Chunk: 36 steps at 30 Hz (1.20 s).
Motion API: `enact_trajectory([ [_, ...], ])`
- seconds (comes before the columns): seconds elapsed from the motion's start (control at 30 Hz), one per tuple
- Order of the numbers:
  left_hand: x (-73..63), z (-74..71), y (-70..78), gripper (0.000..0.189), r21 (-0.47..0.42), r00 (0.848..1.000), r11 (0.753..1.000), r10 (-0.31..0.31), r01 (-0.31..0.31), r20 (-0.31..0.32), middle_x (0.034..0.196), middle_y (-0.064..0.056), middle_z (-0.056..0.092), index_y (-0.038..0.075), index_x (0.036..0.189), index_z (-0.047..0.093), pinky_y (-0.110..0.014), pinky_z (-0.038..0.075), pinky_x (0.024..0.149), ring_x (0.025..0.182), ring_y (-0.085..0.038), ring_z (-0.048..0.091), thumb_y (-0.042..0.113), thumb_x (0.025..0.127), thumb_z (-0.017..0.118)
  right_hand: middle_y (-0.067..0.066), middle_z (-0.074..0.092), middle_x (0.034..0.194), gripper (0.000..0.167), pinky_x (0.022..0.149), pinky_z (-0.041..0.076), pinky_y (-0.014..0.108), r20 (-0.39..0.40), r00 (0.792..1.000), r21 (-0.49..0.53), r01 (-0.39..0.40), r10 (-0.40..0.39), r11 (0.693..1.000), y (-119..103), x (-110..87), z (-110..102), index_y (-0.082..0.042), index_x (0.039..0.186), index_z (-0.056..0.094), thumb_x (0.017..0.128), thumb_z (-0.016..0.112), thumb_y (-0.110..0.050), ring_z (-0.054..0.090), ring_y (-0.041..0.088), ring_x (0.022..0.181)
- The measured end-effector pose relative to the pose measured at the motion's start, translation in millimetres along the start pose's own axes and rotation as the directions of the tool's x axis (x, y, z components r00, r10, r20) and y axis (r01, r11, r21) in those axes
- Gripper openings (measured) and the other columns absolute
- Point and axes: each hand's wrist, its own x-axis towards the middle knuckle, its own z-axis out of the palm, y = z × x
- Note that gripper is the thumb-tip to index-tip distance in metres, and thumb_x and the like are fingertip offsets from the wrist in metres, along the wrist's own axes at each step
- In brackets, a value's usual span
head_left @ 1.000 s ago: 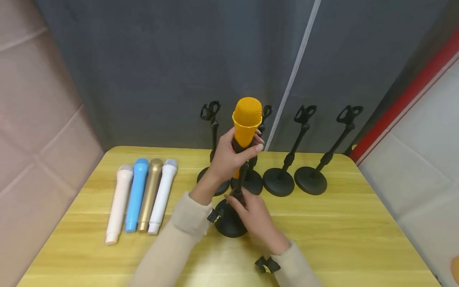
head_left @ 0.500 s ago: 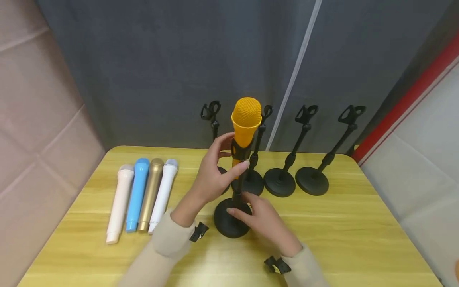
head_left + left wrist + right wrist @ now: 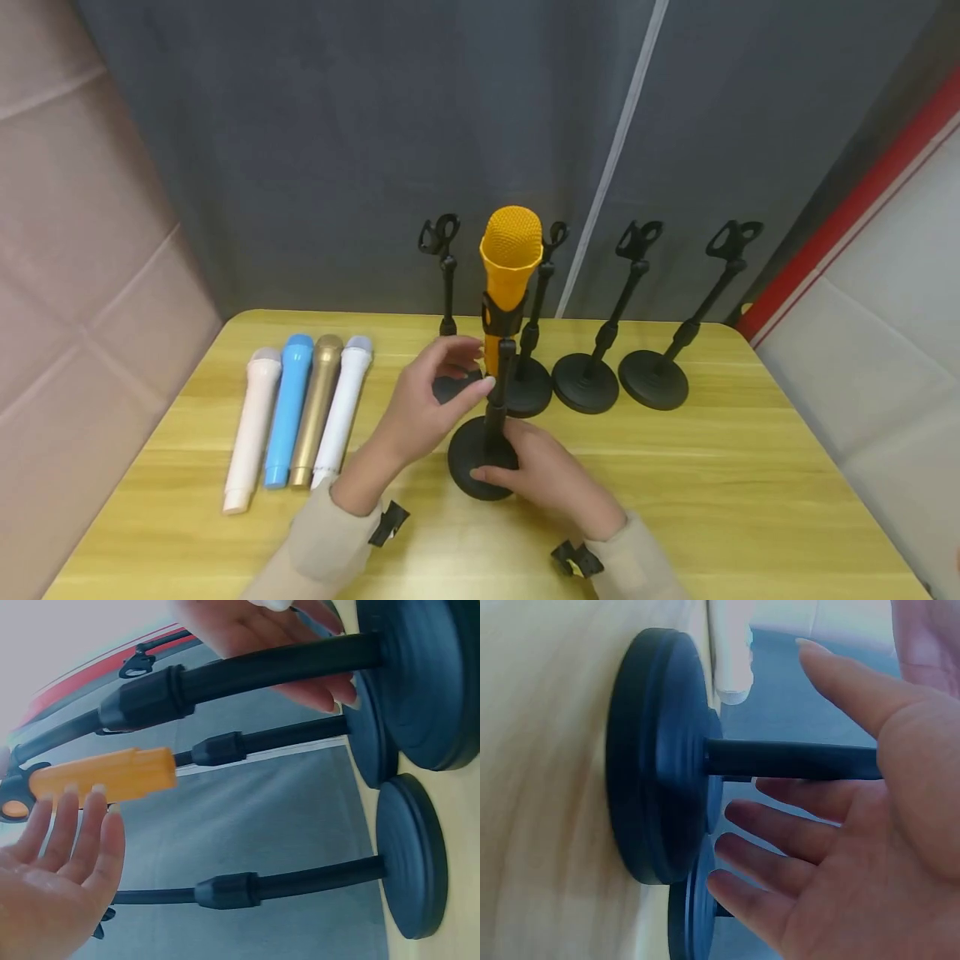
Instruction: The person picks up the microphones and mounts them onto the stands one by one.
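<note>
Left hand (image 3: 422, 407) lower now — loosely curved beside yellow microphone (image 3: 510, 267)

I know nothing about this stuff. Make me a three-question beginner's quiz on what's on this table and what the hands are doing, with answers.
1. How many microphones lie on the table?
2. True or false: the orange microphone sits in the clip of the front stand.
3. Which hand is closer to that stand's round base?
A) the left hand
B) the right hand

Key
1. Four, side by side on the person's left.
2. True.
3. B; its thumb reaches over the base in the head view.
</note>
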Motion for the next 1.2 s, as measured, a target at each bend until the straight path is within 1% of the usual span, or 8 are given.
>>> enact_trajectory([
  [0.1,-3.8,2.0,-6.0,0.032,0.016,0.999,1.000,-0.012,0.011,0.040,0.118,-0.007,0.069,0.012,0.124,0.065,-0.032,0.058,0.091,0.107,-0.017,0.066,0.019,0.094,0.072,0.008,0.064,0.139,0.068,0.108,0.049,0.051,0.021,1.000,-0.002,0.005,-0.005,1.000,2.7,1.8,1.7,-0.008,0.141,0.055,0.088,0.078,-0.043,0.061,0.027,0.129],
  [0.2,-7.2,4.3,-11.9,0.027,0.009,0.996,0.999,-0.049,0.049,0.069,0.116,-0.003,0.070,0.016,0.121,0.067,-0.035,0.059,0.092,0.107,-0.017,0.067,0.021,0.095,0.072,0.007,0.062,0.142,0.071,0.109,0.048,0.050,0.032,0.999,-0.020,0.009,-0.008,1.000,5.9,3.9,3.9,-0.009,0.145,0.053,0.088,0.077,-0.045,0.060,0.026,0.131],
  [0.33,-10.8,8.3,-17.5,0.029,-0.019,0.989,0.995,-0.091,0.094,0.115,0.119,0.001,0.071,0.018,0.123,0.068,-0.042,0.058,0.096,0.111,-0.016,0.068,0.023,0.095,0.072,0.004,0.055,0.150,0.081,0.112,0.047,0.048,0.028,1.000,-0.050,0.012,-0.011,0.999,9.4,5.7,7.9,-0.013,0.151,0.045,0.086,0.078,-0.047,0.056,0.022,0.135],
  [0.43,-12.2,12.6,-20.6,0.033,-0.059,0.982,0.992,-0.103,0.113,0.158,0.122,0.001,0.070,0.016,0.126,0.067,-0.046,0.057,0.099,0.114,-0.016,0.067,0.022,0.094,0.073,0.004,0.048,0.156,0.092,0.114,0.045,0.048,0.029,0.999,-0.073,0.025,-0.023,0.997,11.7,6.2,10.2,-0.013,0.156,0.038,0.082,0.082,-0.048,0.052,0.023,0.139],
  [0.6,-13.2,19.8,-24.2,0.034,-0.116,0.964,0.980,-0.135,0.165,0.227,0.125,-0.001,0.069,0.012,0.127,0.067,-0.037,0.056,0.102,0.115,-0.019,0.069,0.020,0.095,0.072,0.008,0.044,0.159,0.098,0.113,0.045,0.049,0.042,0.998,-0.143,0.054,-0.049,0.988,16.8,6.9,14.5,-0.011,0.157,0.036,0.080,0.085,-0.045,0.050,0.027,0.141],
  [0.73,-12.6,23.7,-24.5,0.033,-0.090,0.949,0.977,-0.162,0.192,0.270,0.127,-0.001,0.070,0.012,0.128,0.067,-0.031,0.055,0.103,0.114,-0.018,0.070,0.021,0.096,0.071,0.009,0.045,0.158,0.096,0.113,0.045,0.049,0.036,0.998,-0.170,0.055,-0.050,0.984,19.0,7.0,17.6,-0.009,0.155,0.039,0.079,0.086,-0.042,0.050,0.027,0.141],
  [0.93,-13.1,26.7,-27.6,0.030,-0.055,0.935,0.973,-0.201,0.226,0.292,0.125,0.000,0.073,0.012,0.126,0.069,-0.026,0.057,0.098,0.110,-0.014,0.071,0.020,0.097,0.069,0.009,0.043,0.159,0.100,0.113,0.045,0.049,0.039,0.998,-0.163,0.045,-0.039,0.986,21.3,7.1,20.1,-0.009,0.156,0.038,0.076,0.088,-0.043,0.050,0.027,0.141],
  [1.2,-13.3,26.8,-29.8,0.032,-0.060,0.942,0.976,-0.185,0.209,0.279,0.124,-0.006,0.074,0.009,0.127,0.069,-0.029,0.058,0.096,0.113,-0.022,0.072,0.019,0.097,0.069,0.010,0.042,0.160,0.100,0.113,0.046,0.049,0.039,0.999,-0.197,0.033,-0.026,0.980,21.8,9.5,20.7,-0.008,0.156,0.039,0.076,0.087,-0.047,0.049,0.029,0.142],
])
